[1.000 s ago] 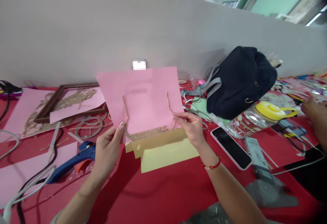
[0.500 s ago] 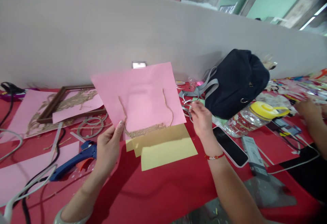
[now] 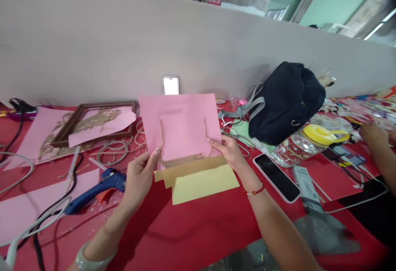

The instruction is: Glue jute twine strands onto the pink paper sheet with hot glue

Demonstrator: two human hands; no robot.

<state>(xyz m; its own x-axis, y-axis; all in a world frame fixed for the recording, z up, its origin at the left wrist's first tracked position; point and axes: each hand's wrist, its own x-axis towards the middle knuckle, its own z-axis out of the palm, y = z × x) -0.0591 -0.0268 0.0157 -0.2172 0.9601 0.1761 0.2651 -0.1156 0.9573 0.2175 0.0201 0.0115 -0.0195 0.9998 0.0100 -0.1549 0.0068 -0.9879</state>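
A pink sheet of paper (image 3: 182,114) is held up over the table, its face towards me. Twine (image 3: 185,159) runs along its lower part in a thick band, with a thin strand rising at each side. My left hand (image 3: 144,170) pinches the lower left edge, thumb on the front. At the right edge, my right hand (image 3: 227,149) grips the same sheet between thumb and fingers. Below and partly behind the sheet lie yellow and tan papers (image 3: 204,182) on the red tabletop (image 3: 198,229).
To the left are a blue glue gun (image 3: 93,188), cables and a brown frame (image 3: 62,135) with twine-covered pink paper. On the right stand a dark bag (image 3: 284,102), a phone (image 3: 276,178) and a yellow-lidded bottle (image 3: 309,143). Another person's hand (image 3: 374,135) is at far right.
My right hand has moved left and taken hold of the pink sheet's right edge. The sheet has come down and tilted back, and my left hand has shifted slightly right with it.
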